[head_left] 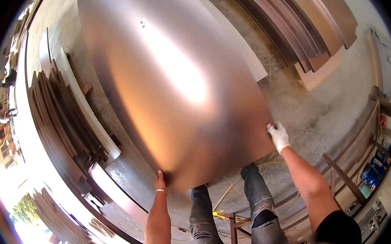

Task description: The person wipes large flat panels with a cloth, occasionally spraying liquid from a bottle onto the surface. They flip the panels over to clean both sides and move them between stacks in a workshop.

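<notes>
A large glossy brown sheet fills the middle of the view, held above the concrete floor with a bright glare on its face. My left hand, bare with a thin bracelet at the wrist, grips the sheet's near edge at its lower left corner. My right hand, in a white glove, grips the sheet's right edge near the lower right corner. Below the sheet I see my legs in grey ripped jeans.
Stacks of brown panels lie on the left, and more panels lie at the upper right. A metal frame stands at the lower right, with a yellow hose on the concrete floor.
</notes>
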### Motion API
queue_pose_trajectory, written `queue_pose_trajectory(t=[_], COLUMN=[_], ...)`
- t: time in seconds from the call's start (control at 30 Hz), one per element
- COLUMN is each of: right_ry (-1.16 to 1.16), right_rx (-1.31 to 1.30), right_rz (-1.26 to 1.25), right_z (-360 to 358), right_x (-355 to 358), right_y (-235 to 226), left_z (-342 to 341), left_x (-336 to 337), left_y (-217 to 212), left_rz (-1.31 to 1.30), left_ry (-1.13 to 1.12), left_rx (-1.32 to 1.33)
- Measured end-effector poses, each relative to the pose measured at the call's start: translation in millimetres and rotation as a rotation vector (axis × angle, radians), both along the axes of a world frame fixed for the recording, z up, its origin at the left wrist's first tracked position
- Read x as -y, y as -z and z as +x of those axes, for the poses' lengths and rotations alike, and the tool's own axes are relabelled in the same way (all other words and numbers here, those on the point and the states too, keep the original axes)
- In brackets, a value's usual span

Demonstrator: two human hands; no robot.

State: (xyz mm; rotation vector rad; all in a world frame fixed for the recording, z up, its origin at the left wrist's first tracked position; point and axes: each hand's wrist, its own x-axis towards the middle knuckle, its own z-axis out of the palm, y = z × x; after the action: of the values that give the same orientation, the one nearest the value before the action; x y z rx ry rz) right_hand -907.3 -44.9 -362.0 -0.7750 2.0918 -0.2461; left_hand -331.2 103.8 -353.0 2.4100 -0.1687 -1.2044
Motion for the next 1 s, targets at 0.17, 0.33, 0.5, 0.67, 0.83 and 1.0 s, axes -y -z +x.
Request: queue_pose_trajectory(t=[0.17, 0.33, 0.5, 0.67, 0.83, 1.0], right_ry=[0.064, -0.031, -0.112, -0.217, -0.314, 0.397], right_rx=[0.090, 0.020, 0.077, 0.118, 0.023, 0.350], right_rz=[0.095, 0.070, 0.088, 0.263, 0.335, 0.274], right_z=[29.5, 48.7, 21.8, 41.0, 68.4, 35.6], right_x=[-23.1, -33.9, -75.4, -64.1, -79.6, -90.0], right_y=[-6.2, 8.5, 58.1, 57.5, 77.4, 110.2], left_z=[28.6, 41.4, 17.3, -33.9, -86.7, -125.9], left_x=[-16.1, -43.3, -67.5, -46.8, -32.1, -18.9], left_y=[-24.1, -55.9, -120.3, -246.7, -350.7, -412.7], left_rz=[0.037, 0.051, 0.051, 0.199, 0.059, -0.066], left_ry=[0.015, 0.056, 0.100, 0.242, 0.165, 0.532], left_rx=[0.052, 0.113, 0.246, 0.344, 0.272, -0.098])
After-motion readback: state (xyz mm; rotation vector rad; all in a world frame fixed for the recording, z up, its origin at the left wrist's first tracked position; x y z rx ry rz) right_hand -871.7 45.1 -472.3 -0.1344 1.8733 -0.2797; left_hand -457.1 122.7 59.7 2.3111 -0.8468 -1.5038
